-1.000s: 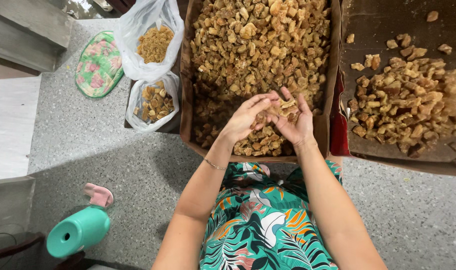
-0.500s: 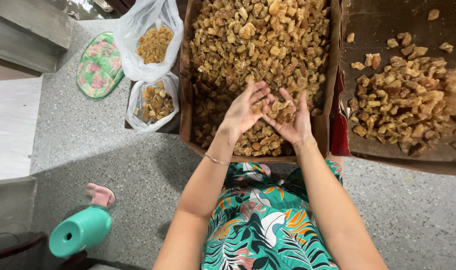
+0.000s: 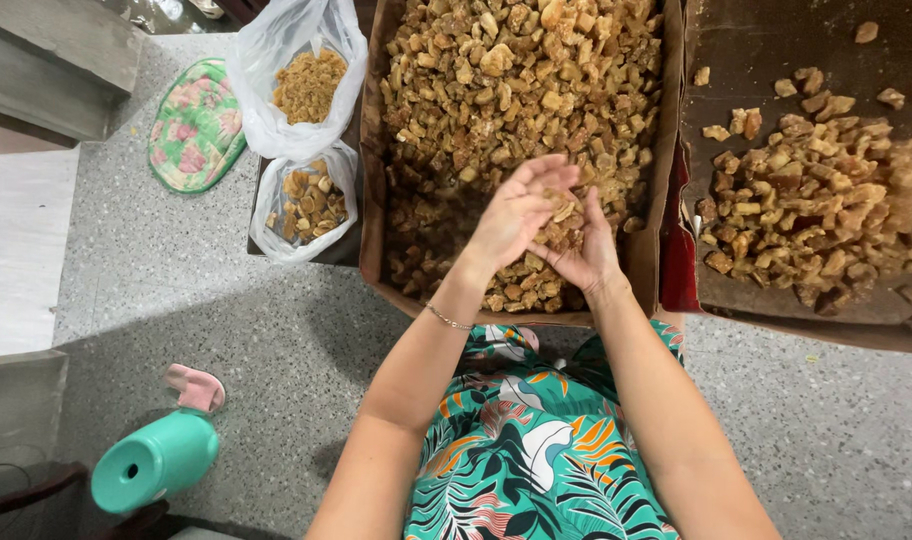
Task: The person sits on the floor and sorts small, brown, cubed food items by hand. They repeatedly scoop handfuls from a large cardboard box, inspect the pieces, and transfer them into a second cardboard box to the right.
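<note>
A cardboard box [image 3: 369, 190] full of small brown-yellow chunks [image 3: 516, 70] lies in front of me. Both my hands hover over its near part. My right hand [image 3: 583, 250] is cupped palm up with a heap of the chunks in it. My left hand [image 3: 516, 212] lies over that heap from the left, its fingers on the chunks. A thin bracelet circles my left wrist.
A second flat box [image 3: 756, 300] to the right holds a looser spread of chunks. Left of the main box stand two clear plastic bags [image 3: 276, 60] with more chunks. A flowered cushion [image 3: 191, 125], a teal bottle [image 3: 156, 462] and a pink slipper [image 3: 196, 387] lie on the speckled floor.
My hands have lifted slightly off the pile and drawn together. The left hand has turned over the chunks cupped in the right.
</note>
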